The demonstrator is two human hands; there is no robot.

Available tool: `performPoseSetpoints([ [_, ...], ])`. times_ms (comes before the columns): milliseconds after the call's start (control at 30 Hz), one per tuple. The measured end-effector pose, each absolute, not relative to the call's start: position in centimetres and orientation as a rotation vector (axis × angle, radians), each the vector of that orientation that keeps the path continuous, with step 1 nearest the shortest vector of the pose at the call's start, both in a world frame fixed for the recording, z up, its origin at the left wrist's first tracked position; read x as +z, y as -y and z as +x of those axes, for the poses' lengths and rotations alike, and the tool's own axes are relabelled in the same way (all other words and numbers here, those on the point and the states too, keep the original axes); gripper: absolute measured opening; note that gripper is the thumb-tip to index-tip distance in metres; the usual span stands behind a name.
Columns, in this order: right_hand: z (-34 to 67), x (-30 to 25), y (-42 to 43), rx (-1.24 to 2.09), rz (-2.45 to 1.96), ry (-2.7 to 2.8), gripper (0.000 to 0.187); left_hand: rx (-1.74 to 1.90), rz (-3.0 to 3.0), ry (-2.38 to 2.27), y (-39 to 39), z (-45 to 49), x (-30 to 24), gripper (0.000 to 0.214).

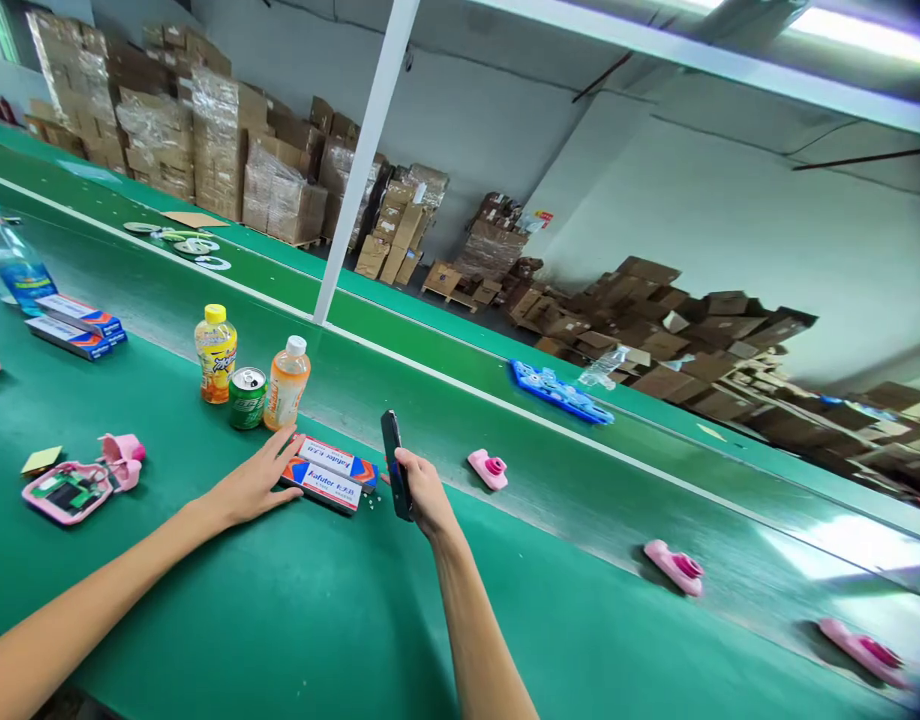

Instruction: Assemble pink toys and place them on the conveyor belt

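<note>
My right hand [428,492] is closed around a black phone [397,465], held upright and seen nearly edge-on above the green table. With fingers spread, my left hand [259,480] rests at the left end of two Kafuter boxes [326,472] lying side by side; its fingertips partly cover that end. Small white bits lie by the boxes' right end. Just behind stand a green can [248,398], an orange-drink bottle with a white cap [287,384] and a yellow-capped bottle [216,355]. To the left lies an opened pink camera [74,490] with its circuit board showing.
Several pink toy cameras, one of them here [488,469], sit along the conveyor belt [580,500]. A blue tray [559,391] lies beyond the white upright post [362,170]. More boxes [77,325] and a water bottle [14,260] stand at left. Cartons are stacked behind.
</note>
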State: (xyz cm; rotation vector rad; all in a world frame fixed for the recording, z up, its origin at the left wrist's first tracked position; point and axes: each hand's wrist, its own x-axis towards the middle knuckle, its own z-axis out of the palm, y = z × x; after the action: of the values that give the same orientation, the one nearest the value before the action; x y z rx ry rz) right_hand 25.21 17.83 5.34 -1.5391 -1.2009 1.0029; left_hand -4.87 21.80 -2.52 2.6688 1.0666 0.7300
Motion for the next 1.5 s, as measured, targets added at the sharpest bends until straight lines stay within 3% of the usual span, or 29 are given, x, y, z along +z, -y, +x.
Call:
performPoseSetpoints([
  [267, 24.1, 4.5, -18.1, 1.008, -1.550, 1.189, 0.055, 0.688, 2.729, -0.920, -24.0, -3.8, -2.8, 0.063],
  [600, 25.0, 7.4, -19.6, 0.717, -1.592, 1.706, 0.064, 0.750, 2.763, -0.949, -24.3, -3.3, -3.6, 0.055],
  [800, 23.5, 8.7, -20.7, 0.576, -1.599, 2.033, 0.070, 0.877, 2.768, -0.994, -23.6, -3.5, -2.1, 0.076],
  [967, 20.8, 8.2, -21.5, 0.508, -1.563, 2.278, 0.064, 0.971, 2.711, -1.174, -22.4, -6.5, -1.0, 0.049],
  [1500, 19.4, 5.9, -22.8, 0.477, -1.559, 2.492, 0.066, 0.841, 2.709, -1.282, -21.7, -8.4, -1.7, 0.027],
])
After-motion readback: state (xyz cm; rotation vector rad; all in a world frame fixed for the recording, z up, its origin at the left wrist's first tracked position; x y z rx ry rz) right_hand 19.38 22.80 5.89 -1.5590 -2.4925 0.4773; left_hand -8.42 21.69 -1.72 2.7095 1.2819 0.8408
